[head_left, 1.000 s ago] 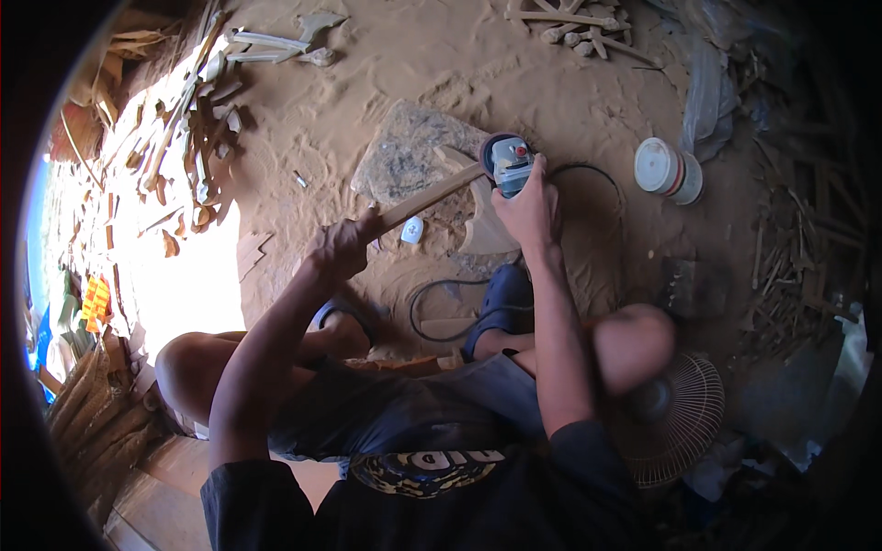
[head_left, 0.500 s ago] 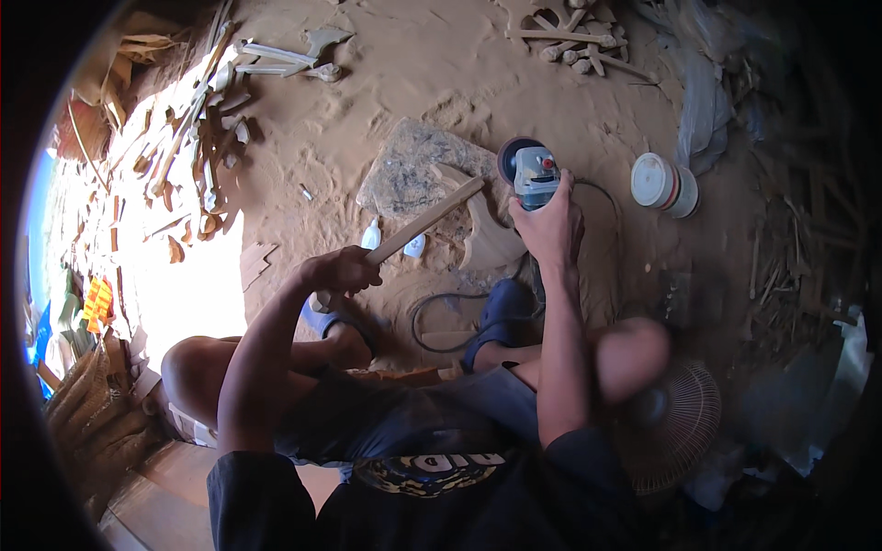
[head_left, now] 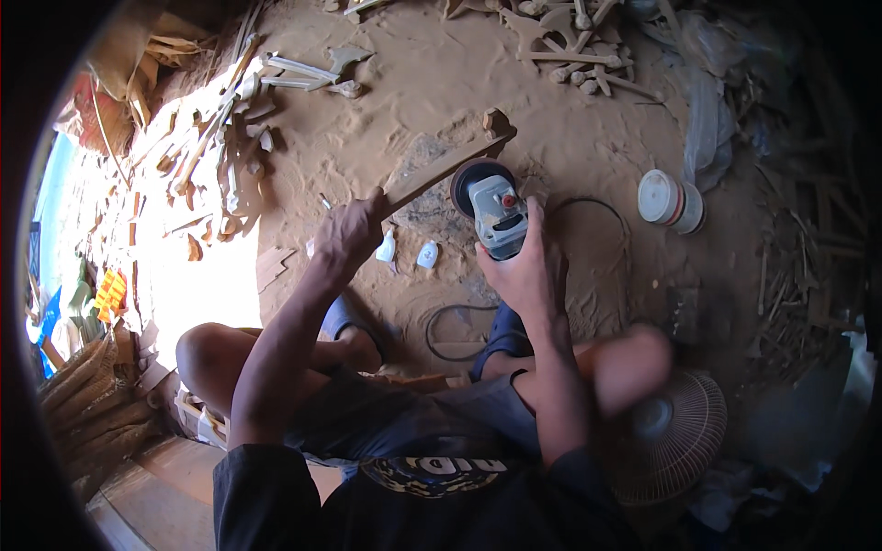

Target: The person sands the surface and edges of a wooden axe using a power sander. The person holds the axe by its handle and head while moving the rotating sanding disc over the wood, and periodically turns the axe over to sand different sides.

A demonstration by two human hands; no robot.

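My left hand (head_left: pixel 349 237) is closed round the pale shaft of an axe-shaped wooden piece (head_left: pixel 441 173), which slants up to the right. A blocky end shows at its far tip; the broad blade-like part seen earlier does not show from this angle. In my right hand (head_left: pixel 528 271) is a grey angle grinder (head_left: pixel 499 216) with a dark round disc (head_left: pixel 467 184). The disc sits right beside the shaft's underside; whether they touch I cannot tell. Beneath them lies a dusty stone slab (head_left: pixel 413 216), partly covered by the wood and the grinder.
Two small white bottles (head_left: pixel 427 254) lie between my hands. A dark cable (head_left: pixel 597 202) loops at right, near a white tub (head_left: pixel 660 196). Carved wooden pieces (head_left: pixel 574 57) pile up at the far side, more (head_left: pixel 308 72) at far left. A round fan (head_left: pixel 684 432) stands by my right knee.
The wooden piece has moved up and turned, so its broad head no longer shows. The grinder has come left and nearer me, up to the shaft. The view has shifted slightly.
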